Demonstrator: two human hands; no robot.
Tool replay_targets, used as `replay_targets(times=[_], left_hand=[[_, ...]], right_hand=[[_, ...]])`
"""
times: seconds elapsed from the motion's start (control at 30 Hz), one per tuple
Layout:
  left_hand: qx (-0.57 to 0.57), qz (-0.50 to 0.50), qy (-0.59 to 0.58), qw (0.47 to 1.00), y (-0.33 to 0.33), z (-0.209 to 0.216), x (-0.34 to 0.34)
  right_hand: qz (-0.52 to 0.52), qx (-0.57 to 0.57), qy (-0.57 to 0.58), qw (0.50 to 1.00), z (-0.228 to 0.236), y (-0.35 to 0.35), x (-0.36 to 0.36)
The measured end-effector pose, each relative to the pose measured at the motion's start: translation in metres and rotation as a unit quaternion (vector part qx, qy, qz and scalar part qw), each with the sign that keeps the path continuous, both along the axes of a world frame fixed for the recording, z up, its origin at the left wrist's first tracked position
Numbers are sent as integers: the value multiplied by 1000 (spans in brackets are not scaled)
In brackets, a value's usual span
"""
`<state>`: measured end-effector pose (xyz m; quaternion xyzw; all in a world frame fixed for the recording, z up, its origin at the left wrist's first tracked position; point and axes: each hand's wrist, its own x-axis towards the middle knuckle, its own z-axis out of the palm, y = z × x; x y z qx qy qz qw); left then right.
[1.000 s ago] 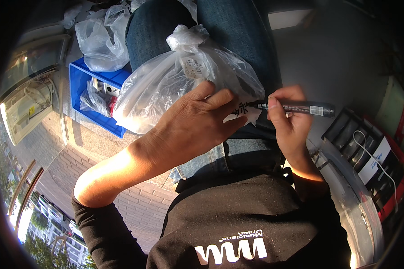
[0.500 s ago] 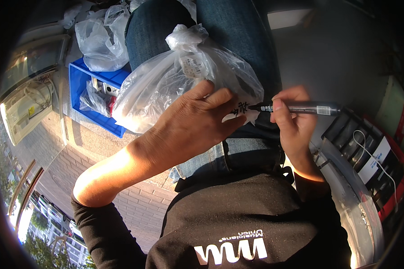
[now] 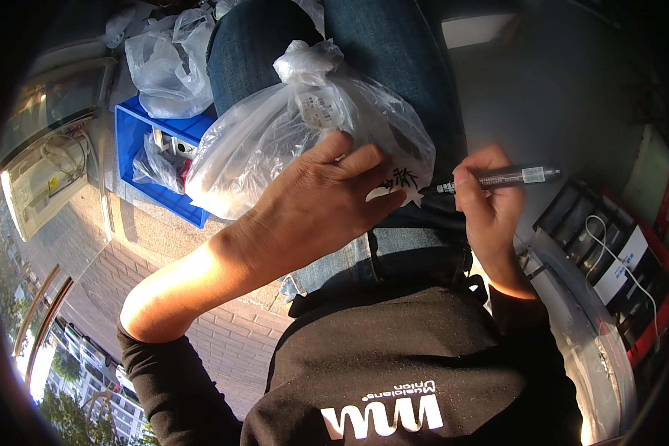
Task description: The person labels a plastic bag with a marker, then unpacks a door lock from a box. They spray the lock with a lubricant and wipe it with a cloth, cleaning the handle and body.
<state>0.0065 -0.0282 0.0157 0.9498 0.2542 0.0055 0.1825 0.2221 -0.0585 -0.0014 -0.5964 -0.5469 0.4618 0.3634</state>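
Note:
A clear plastic bag [image 3: 238,152], knotted at its top, rests on my lap, with a small white printed label [image 3: 317,111] near the knot. My left hand [image 3: 308,193] lies across the bag, its fingers bent and gripping the plastic near the lower right corner. Beside those fingers, black handwritten strokes [image 3: 401,178] show on a white patch. My right hand [image 3: 489,204] pinches a black marker [image 3: 509,177] between thumb and fingers, its tip pointing left close to the bag's right corner. Whether the tip touches the surface I cannot tell.
At the left stands a blue plastic crate [image 3: 145,189] with small bagged items in it. Another clear plastic bag [image 3: 163,74] is just behind it. To the right sits a black-and-red case [image 3: 617,260] with a white cable [image 3: 632,279]. Brick paving [image 3: 223,334] shows below left.
The marker's tip has shifted slightly down and toward the bag's corner, and more black strokes show. My left hand and the bag have hardly moved.

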Motion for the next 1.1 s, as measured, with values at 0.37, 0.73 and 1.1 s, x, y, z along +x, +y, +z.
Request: replay_targets(times=[0.37, 0.73, 1.1], left_hand=[[-129, 148, -297, 935, 11, 11, -21], [-401, 285, -396, 775, -14, 19, -14], [-422, 269, -346, 794, -20, 37, -8]], right_hand=[[-114, 85, 138, 980, 31, 10, 9], [132, 192, 165, 958, 63, 39, -21], [187, 103, 161, 964, 57, 29, -21]])
